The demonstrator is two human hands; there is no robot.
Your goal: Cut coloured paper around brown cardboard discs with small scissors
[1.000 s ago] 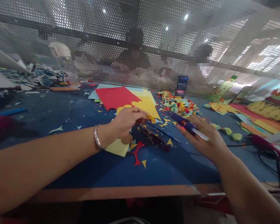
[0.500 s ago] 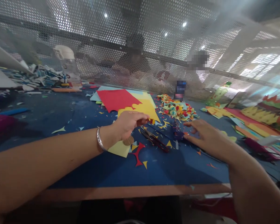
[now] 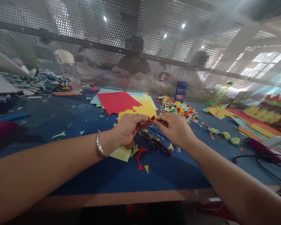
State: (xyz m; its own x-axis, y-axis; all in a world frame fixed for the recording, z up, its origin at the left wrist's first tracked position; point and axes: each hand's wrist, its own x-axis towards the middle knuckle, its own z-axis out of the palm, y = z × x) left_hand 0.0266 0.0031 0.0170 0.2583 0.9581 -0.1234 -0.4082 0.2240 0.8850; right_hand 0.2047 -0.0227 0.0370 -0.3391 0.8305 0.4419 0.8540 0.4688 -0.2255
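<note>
My left hand [image 3: 127,128], with a silver bangle at its wrist, is closed in a pinch on a small red-and-yellow paper piece [image 3: 152,118]. From the other side, the thumb and forefinger of my right hand [image 3: 179,128] pinch at the same piece. Scissors [image 3: 157,143] lie just below the hands on the blue tabletop [image 3: 168,175]. Partly under my left hand is a pale yellow paper [image 3: 121,153], with a red paper offcut [image 3: 140,159] beside it. Beyond the hands, a red sheet [image 3: 118,101] overlaps a yellow sheet [image 3: 146,109] with a scalloped edge.
A heap of small coloured paper pieces [image 3: 181,110] lies behind my right hand. A lidded clear bottle [image 3: 71,73] stands at the back left, near white-and-blue scraps [image 3: 43,79]. At right are a purple tool [image 3: 263,150], a black cable [image 3: 259,156] and coloured strips [image 3: 255,126]. A perforated screen [image 3: 96,47] rises behind.
My right hand has moved left from above the table to meet my left fingertips at the small paper piece. Its fingers have closed. My left hand has stayed nearly in place.
</note>
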